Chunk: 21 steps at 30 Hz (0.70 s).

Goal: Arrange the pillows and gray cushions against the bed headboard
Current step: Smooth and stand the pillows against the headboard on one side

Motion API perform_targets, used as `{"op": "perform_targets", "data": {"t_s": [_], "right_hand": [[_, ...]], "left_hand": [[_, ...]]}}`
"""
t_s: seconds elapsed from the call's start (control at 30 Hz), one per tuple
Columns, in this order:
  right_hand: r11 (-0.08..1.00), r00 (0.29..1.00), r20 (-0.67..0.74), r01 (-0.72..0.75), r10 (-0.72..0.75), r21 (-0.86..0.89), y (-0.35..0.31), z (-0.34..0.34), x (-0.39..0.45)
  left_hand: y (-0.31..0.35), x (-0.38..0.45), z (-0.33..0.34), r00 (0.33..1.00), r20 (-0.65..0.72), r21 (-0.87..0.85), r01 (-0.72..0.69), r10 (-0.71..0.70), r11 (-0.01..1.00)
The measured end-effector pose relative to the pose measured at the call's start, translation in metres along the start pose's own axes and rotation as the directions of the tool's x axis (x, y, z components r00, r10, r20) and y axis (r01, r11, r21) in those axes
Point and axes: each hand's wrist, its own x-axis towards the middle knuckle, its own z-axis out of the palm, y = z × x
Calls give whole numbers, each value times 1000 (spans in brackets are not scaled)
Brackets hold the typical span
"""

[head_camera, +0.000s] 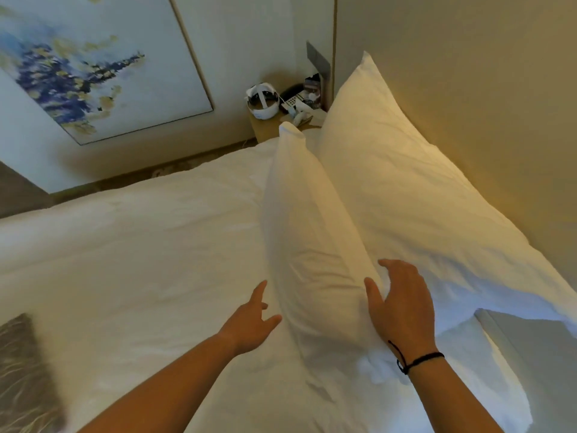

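One white pillow (406, 189) leans against the beige headboard (468, 73) on the right. In front of it a second white pillow (306, 232) stands on its long edge on the white bed (140, 251). My right hand (402, 304), with a black cord on the wrist, rests on this pillow's near end, thumb on the front face and fingers curled over its top edge. My left hand (253, 320) hovers just left of the same pillow with fingers spread, holding nothing. A corner of a gray cushion (25, 376) shows at the bottom left on the bed.
Past the bed's far end stands a wooden bedside table (268, 126) carrying a white headset (262, 100), a telephone (293, 100) and small items. A large framed blue and yellow painting (84, 64) hangs on the far wall.
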Motion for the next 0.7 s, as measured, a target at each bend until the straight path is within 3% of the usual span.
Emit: {"op": "perform_targets", "data": {"t_s": [0.07, 0.13, 0.2, 0.27, 0.33, 0.37, 0.57, 0.7], "right_hand": [[994, 985, 134, 108, -109, 17, -35, 31, -17], [982, 920, 344, 182, -186, 45, -65, 69, -44], [968, 768, 591, 222, -246, 115, -86, 108, -74], [982, 557, 809, 94, -189, 164, -103, 143, -98], [990, 358, 925, -3, -130, 140, -121, 169, -118], [991, 296, 947, -10, -125, 134, -130, 180, -128], [986, 123, 980, 74, -155, 146, -212, 232, -171], [975, 129, 976, 163, -174, 152, -267, 278, -213]], "left_hand": [[-36, -20, -14, 996, -46, -18, 81, -82, 997], [-77, -45, -27, 981, -64, -32, 180, -182, 983], [-118, -71, -37, 952, -84, -52, 291, -294, 955], [-155, -99, -42, 907, -120, -112, 391, -403, 914], [-189, -129, -45, 860, -148, -194, 459, -488, 867], [-205, -144, -45, 839, -161, -230, 481, -521, 846], [-293, -208, -54, 704, -276, -383, 544, -655, 746], [-357, -229, -61, 634, -333, -502, 508, -698, 700]]}}
